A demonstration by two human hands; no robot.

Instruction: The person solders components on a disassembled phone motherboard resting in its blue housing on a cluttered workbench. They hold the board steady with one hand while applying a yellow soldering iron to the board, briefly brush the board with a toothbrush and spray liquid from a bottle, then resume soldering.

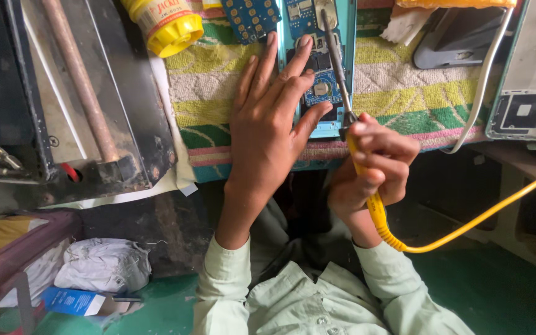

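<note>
Two hands at work over an opened phone lying on a striped woven cloth. Right hand is closed in a fist-like pen grip round the yellow handle of a soldering iron; all fingers wrapped, nothing else held. From that grip the dark metal shaft runs up and away to the tip, which sits at or just above the far end of the phone's board; contact with the board cannot be told from this view. Yellow cord leaves the lower end of the grip and trails off to the right. Left hand lies flat and spread, holding nothing: fingers rest on the phone's left edge and on the cloth, thumb pressed on the lower part of the board, just left of the iron's shaft. Judgement on progress: phone's back is already off and the board exposed, iron brought to the work area, so the soldering step looks to be in hand; no fresh joint or loose part can be made out, and closing the phone up is not done. Phone as seen: light blue frame, blue circuit board with small metal shields and a round silver part near the thumb. Beyond the left fingertips lie a separate blue board and a yellow bottle
</note>
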